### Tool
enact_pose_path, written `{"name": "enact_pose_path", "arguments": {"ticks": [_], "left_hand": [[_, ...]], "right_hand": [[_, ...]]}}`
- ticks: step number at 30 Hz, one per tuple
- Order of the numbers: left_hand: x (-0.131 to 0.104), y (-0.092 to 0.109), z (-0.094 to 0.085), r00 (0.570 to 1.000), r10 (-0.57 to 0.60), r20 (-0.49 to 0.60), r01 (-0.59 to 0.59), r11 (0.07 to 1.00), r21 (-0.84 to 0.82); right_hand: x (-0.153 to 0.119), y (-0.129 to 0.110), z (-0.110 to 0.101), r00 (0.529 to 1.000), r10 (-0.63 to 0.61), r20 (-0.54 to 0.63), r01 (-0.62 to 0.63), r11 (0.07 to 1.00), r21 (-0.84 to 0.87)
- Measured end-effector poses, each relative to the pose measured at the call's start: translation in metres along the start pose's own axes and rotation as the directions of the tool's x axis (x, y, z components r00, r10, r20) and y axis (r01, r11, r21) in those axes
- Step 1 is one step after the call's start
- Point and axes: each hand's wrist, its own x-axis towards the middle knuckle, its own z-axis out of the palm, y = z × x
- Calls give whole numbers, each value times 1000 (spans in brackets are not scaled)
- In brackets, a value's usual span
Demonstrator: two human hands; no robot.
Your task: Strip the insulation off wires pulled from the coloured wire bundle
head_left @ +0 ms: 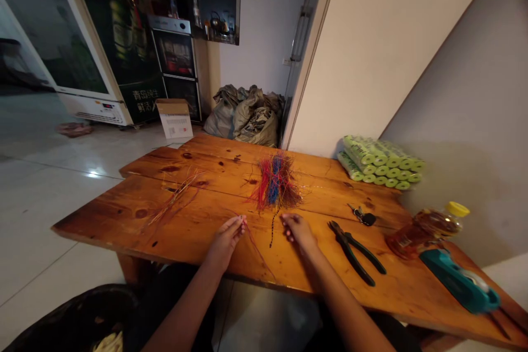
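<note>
As shown, note red strand [258, 253] pinched in left hand [228, 235], grip unclear in right hand [299, 231]; compare separated bundle [178, 194], ten o'clock, with larger, apparently unworked pile [275, 182], twelve o'clock.

I count one table [223, 219] in front of me, and two bunches of wire on it: one loose bunch [177, 195] and one thick multicoloured bunch [277, 181], the single wires too tangled to number. There is one dark beaded-looking strand [272, 228] and one thin red strand [256, 250]. I make it one pair of pliers [350, 247], one black key fob [367, 218], one yellow-capped bottle [429, 228] and one tape dispenser [456, 280]. The green-wrapped rolls [381, 162] number more than ten; I can't get an exact figure. On the floor stand one cardboard box [176, 121] and several sacks [251, 115], too bunched together to count. I see one dark bin [61, 316].
</note>
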Motion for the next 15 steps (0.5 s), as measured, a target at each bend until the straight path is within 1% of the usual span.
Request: {"name": "enact_pose_path", "arguments": {"ticks": [3,5,7,9,11,13,15], "left_hand": [[2,-3,0,999,23,29,-25,996,86],[4,-4,0,999,23,30,-26,994,104],[5,-4,0,999,26,36,-29,994,101],[4,-4,1,998,30,50,-35,995,98],[2,-3,3,997,26,67,-32,995,93],[-2,-4,5,996,-1,91,-8,995,104],[-6,-5,7,990,-42,132,24,991,133]], "right_hand": [[15,-3,18,1000,20,1,-20,995,99],[15,-7,19,999,31,14,-33,988,151],[6,-12,15,999,36,36,-42,981,190],[-11,-16,9,997,35,62,-47,976,214],[-33,-19,4,996,25,86,-44,974,223],[-60,-22,-1,994,11,106,-34,975,218],[-89,-24,-6,987,4,163,-33,985,172]]}}
